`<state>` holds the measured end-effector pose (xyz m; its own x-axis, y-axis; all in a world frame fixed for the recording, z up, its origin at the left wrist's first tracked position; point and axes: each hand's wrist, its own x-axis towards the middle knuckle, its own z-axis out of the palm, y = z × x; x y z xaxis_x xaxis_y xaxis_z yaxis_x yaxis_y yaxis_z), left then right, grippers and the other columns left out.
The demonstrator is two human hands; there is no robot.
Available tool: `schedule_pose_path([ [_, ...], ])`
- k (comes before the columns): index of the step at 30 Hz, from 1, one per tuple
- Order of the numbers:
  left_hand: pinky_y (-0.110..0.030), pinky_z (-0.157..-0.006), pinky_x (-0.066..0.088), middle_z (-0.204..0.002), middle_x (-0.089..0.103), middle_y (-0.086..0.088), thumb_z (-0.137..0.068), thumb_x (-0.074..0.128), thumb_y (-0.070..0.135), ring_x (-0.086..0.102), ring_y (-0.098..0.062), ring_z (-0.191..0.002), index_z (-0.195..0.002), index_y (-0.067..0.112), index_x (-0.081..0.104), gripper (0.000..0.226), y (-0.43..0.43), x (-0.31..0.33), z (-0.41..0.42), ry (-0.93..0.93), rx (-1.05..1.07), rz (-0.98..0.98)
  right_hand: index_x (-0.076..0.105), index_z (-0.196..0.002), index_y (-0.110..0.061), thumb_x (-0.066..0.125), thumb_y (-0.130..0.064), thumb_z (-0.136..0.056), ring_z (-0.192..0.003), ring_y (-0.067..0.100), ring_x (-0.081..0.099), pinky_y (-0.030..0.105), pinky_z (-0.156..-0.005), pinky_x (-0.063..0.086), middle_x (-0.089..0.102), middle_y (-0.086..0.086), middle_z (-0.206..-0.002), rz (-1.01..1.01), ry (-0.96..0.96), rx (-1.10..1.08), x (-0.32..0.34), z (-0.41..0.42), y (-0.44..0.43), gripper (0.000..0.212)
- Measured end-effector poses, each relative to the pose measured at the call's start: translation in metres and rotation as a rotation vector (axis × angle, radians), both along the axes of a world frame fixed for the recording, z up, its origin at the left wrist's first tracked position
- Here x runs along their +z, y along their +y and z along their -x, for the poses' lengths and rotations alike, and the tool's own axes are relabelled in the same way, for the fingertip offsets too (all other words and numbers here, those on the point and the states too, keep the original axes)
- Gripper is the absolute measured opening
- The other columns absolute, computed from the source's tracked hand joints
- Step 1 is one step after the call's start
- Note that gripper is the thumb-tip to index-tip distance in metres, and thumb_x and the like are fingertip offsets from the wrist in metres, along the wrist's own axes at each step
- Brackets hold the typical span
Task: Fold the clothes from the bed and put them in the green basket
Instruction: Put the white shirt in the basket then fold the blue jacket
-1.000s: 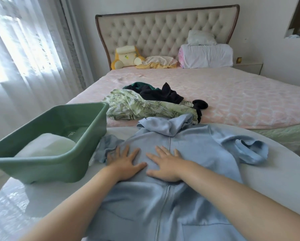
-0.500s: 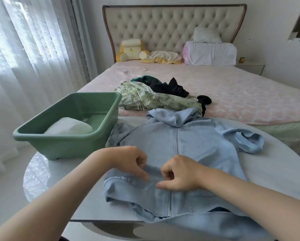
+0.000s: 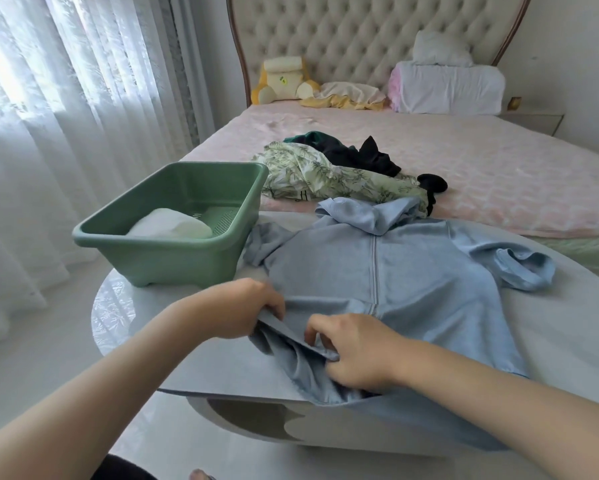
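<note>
**A:** Your light blue zip jacket (image 3: pixel 412 271) is lying front-up on the white table (image 3: pixel 568 327), and its lower part is spilling over the near edge at six o'clock.

**B:** You are holding its hem with both hands. Your left hand (image 3: pixel 242 310) is curling round the hem's end, and your right hand (image 3: pixel 357 351) is pinching the bunched fold just beside it.

**A:** The green basket (image 3: pixel 173 261) is sitting on the table at ten o'clock from the jacket, with a white folded piece (image 3: pixel 170 225) lying inside. One sleeve seems to be brushing the basket's wall, though the angle is leaving that unsettled.

**B:** At twelve o'clock, on the pink bed (image 3: pixel 499 174), a leaf-print garment (image 3: pixel 326 178) and some dark clothes (image 3: pixel 357 154) are lying in a loose heap.
</note>
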<state>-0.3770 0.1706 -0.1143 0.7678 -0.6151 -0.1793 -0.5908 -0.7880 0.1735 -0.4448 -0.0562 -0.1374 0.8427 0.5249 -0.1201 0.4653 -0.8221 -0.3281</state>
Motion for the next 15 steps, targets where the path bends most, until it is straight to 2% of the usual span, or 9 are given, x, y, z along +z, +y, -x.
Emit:
schedule_pose_path([
  [2, -0.022, -0.074, 0.045, -0.089, 0.052, 0.016, -0.075, 0.066, 0.005, 0.049, -0.009, -0.083, -0.082, 0.040, 0.048, 0.039, 0.008, 0.009, 0.000, -0.068, -0.087, 0.105, 0.048, -0.099, -0.036, 0.056, -0.012, -0.075, -0.084, 0.015, 0.058, 0.036, -0.070, 0.051, 0.062, -0.008, -0.091, -0.105, 0.057, -0.016, 0.006, -0.003, 0.002, 0.035],
  [4, -0.016, -0.075, 0.038, -0.085, 0.045, 0.019, -0.076, 0.066, 0.006, 0.042, -0.006, -0.086, -0.080, 0.041, 0.041, 0.043, 0.013, 0.018, 0.004, -0.105, -0.169, 0.081, 0.047, -0.093, -0.039, 0.056, -0.007, -0.072, -0.077, 0.009, 0.055, 0.030, -0.065, 0.049, 0.056, -0.013, -0.085, -0.150, 0.097, -0.008, 0.011, -0.005, 0.004, 0.039],
  [7, -0.025, -0.081, 0.043, -0.088, 0.043, 0.020, -0.084, 0.058, 0.010, 0.047, -0.011, -0.092, -0.090, 0.042, 0.047, 0.034, 0.017, 0.025, 0.008, -0.087, -0.033, -0.190, 0.051, -0.098, -0.037, 0.056, -0.004, -0.077, -0.069, 0.003, 0.053, 0.018, -0.058, 0.040, 0.057, -0.012, -0.083, -0.140, 0.195, 0.035, 0.015, -0.003, 0.005, 0.039],
  [8, -0.026, -0.080, 0.044, -0.091, 0.044, 0.019, -0.084, 0.056, 0.009, 0.049, -0.013, -0.092, -0.095, 0.042, 0.052, 0.035, 0.018, 0.025, 0.008, -0.130, 0.041, -0.233, 0.052, -0.100, -0.035, 0.056, -0.005, -0.079, -0.067, 0.004, 0.052, 0.018, -0.057, 0.039, 0.059, -0.010, -0.083, -0.137, 0.218, 0.044, 0.015, -0.002, 0.005, 0.037],
  [9, -0.025, -0.077, 0.043, -0.094, 0.045, 0.017, -0.082, 0.054, 0.006, 0.051, -0.014, -0.093, -0.097, 0.039, 0.056, 0.035, 0.019, 0.022, 0.007, -0.193, 0.107, -0.190, 0.052, -0.101, -0.034, 0.056, -0.006, -0.080, -0.065, 0.005, 0.052, 0.019, -0.057, 0.040, 0.059, -0.008, -0.082, -0.136, 0.229, 0.041, 0.012, -0.001, 0.004, 0.035],
  [11, -0.025, -0.070, 0.043, -0.093, 0.052, 0.008, -0.075, 0.049, -0.002, 0.056, -0.019, -0.089, -0.088, 0.028, 0.057, 0.033, 0.016, 0.016, 0.002, -0.260, 0.274, 0.166, 0.047, -0.099, -0.034, 0.054, -0.009, -0.081, -0.066, 0.006, 0.051, 0.024, -0.059, 0.040, 0.057, -0.008, -0.082, -0.147, 0.225, -0.006, 0.008, -0.001, 0.000, 0.032],
  [14, -0.031, -0.057, 0.055, -0.080, 0.059, -0.002, -0.078, 0.042, -0.006, 0.057, -0.019, -0.068, -0.083, 0.018, 0.061, 0.031, 0.005, 0.016, 0.000, -0.038, 0.576, 0.816, 0.046, -0.099, -0.032, 0.052, -0.010, -0.080, -0.081, 0.009, 0.056, 0.028, -0.067, 0.046, 0.058, -0.011, -0.092, -0.172, 0.180, -0.090, 0.006, -0.008, -0.005, 0.029],
  [15, -0.031, -0.052, 0.055, -0.076, 0.057, -0.004, -0.082, 0.042, -0.006, 0.056, -0.018, -0.062, -0.084, 0.015, 0.061, 0.028, 0.001, 0.017, 0.001, 0.030, 0.626, 0.931, 0.047, -0.097, -0.031, 0.052, -0.010, -0.080, -0.083, 0.008, 0.056, 0.028, -0.068, 0.046, 0.057, -0.012, -0.093, -0.173, 0.173, -0.105, 0.006, -0.010, -0.007, 0.028],
])
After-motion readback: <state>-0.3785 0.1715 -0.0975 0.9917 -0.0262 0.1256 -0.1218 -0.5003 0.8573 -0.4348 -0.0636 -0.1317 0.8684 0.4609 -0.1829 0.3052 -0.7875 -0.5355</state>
